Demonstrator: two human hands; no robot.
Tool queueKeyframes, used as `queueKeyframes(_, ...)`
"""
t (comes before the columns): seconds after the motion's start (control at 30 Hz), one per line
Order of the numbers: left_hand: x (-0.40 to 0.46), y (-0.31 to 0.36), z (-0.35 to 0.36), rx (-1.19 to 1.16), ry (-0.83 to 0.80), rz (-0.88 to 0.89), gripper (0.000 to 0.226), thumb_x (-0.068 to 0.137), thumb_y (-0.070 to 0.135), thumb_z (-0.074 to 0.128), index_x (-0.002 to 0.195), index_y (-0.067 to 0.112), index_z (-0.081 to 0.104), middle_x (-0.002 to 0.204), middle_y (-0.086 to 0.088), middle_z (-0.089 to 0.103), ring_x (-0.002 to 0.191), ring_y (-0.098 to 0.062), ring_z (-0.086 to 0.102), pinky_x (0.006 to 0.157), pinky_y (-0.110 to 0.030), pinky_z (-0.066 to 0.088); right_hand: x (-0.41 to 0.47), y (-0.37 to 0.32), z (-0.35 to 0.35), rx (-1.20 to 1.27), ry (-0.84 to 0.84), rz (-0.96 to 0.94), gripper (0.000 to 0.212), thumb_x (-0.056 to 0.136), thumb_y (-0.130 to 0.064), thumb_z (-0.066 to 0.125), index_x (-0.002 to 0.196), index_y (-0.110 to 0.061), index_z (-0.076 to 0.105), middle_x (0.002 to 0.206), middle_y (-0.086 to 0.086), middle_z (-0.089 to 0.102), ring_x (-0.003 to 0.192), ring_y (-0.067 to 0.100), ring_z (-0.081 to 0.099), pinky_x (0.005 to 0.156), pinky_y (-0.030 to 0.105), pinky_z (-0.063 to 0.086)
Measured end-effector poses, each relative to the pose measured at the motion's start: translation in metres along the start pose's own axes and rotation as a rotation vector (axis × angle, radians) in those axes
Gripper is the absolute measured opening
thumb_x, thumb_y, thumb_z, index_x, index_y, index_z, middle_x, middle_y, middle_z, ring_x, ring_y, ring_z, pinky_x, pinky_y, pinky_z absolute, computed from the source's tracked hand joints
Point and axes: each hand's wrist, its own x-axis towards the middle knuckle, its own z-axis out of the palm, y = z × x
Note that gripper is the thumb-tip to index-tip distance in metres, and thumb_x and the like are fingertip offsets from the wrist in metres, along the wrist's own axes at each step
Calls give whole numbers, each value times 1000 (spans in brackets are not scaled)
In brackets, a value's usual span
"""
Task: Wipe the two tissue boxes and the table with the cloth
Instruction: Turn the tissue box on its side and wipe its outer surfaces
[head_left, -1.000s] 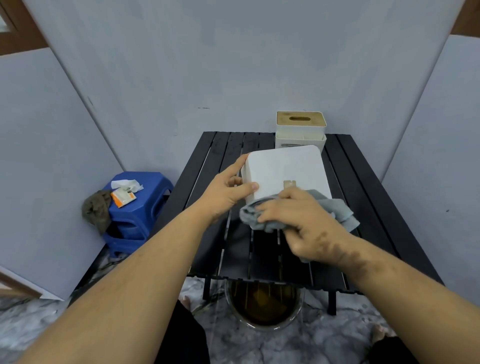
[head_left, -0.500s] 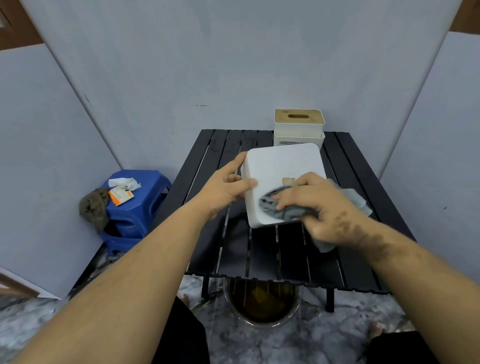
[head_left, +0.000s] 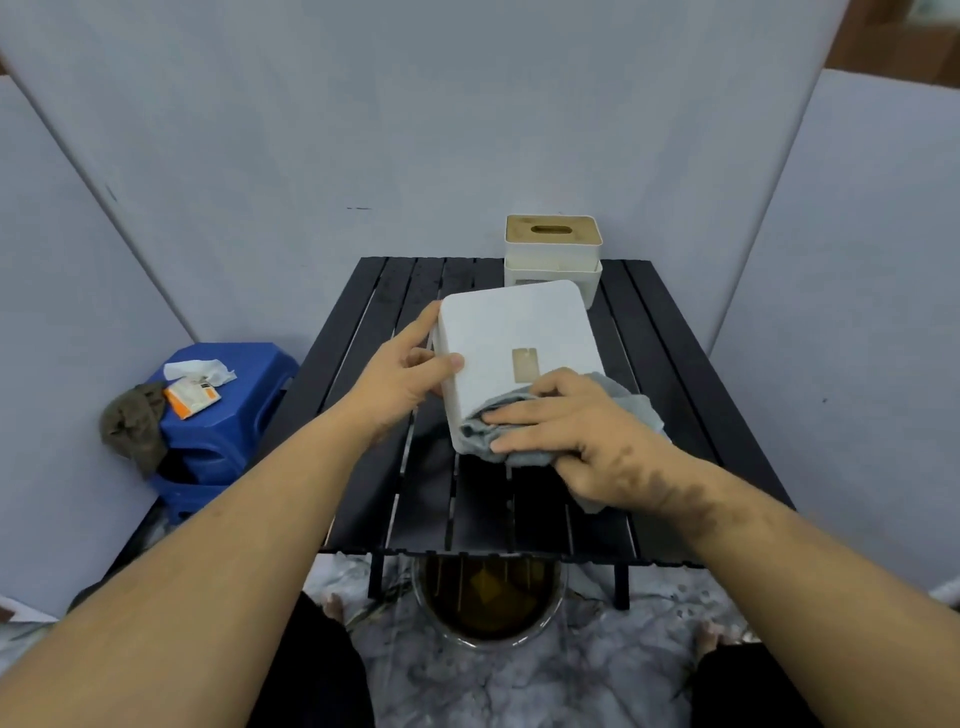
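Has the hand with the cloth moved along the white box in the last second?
Yes. The right hand slid up onto the box, then back to its near edge.

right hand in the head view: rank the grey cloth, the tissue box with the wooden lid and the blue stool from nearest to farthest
From the right hand:
1. grey cloth, under its fingers.
2. tissue box with the wooden lid, at the table's far edge.
3. blue stool, on the floor far left.

Both forearms bare, no sleeves. Dark blotchy marking along right forearm and back of right hand. Black trousers on both legs. Bare toes visible on floor.
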Motion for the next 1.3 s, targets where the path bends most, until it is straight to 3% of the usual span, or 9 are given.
queueKeyframes(0.1,2,-3,1,5,14,-3,64,94,27,68,141,62,42,104,-17,70,77,-9,64,65,-16,49,-19,24,-25,40,100,102,32,83,-9,59,107,-21,76,121,-9,68,107,20,51,99,16,36)
queueKeyframes(0.2,2,0,3,15,15,3,63,101,12,62,139,58,42,104,-11,69,73,1,67,64,-9,49,-35,44,-40,97,203,287,54,71,10,59,112,-23,72,121,-24,63,111,20,52,101,19,41)
queueKeyframes(0.3,2,5,5,36,-23,12,64,100,11,63,138,59,45,111,-7,70,81,3,67,67,-6,49,-32,50,-47,148,346,407,57,74,16,71,113,-25,70,111,-37,63,111,-1,52,99,15,44)
queueKeyframes(0.57,0,4,14,25,-51,30,74,84,28,69,151,45,45,120,-7,69,104,-7,62,70,-5,48,34,34,-41,24,561,417,31,86,4,66,114,-8,73,128,17,54,108,-26,35,102,0,28)
queueKeyframes(0.7,1,0,15,-26,-24,1,61,91,20,76,146,34,53,110,-4,70,94,-4,66,72,-9,50,67,0,-11,-23,405,236,40,85,-21,49,117,-19,72,130,-3,61,109,8,39,101,28,37)
queueKeyframes(0.83,2,-4,15,-35,18,7,56,74,40,78,125,24,65,119,-5,74,118,-24,68,97,-36,56,78,-7,-9,-6,261,128,46,84,-30,42,118,-21,72,126,-3,67,104,11,41,94,27,38)
queueKeyframes(0.97,3,-3,12,-33,-27,7,69,78,38,76,141,52,53,100,-1,69,100,-10,66,87,-20,51,62,28,-32,-67,325,196,41,83,-18,48,116,-23,72,122,-18,62,104,18,45,97,20,37)
queueKeyframes(1.1,1,0,10,-42,-35,11,61,83,35,70,129,69,48,101,-2,67,84,1,64,70,-4,48,39,46,-42,-84,394,296,42,77,8,59,108,-16,75,119,-7,67,99,8,38,95,4,31)
queueKeyframes(1.3,-1,-3,9,-19,-31,24,60,100,21,67,135,63,42,102,2,66,85,0,63,67,-3,46,29,15,-14,-67,333,253,46,69,-3,54,104,-23,76,109,-4,66,97,15,46,89,32,46)
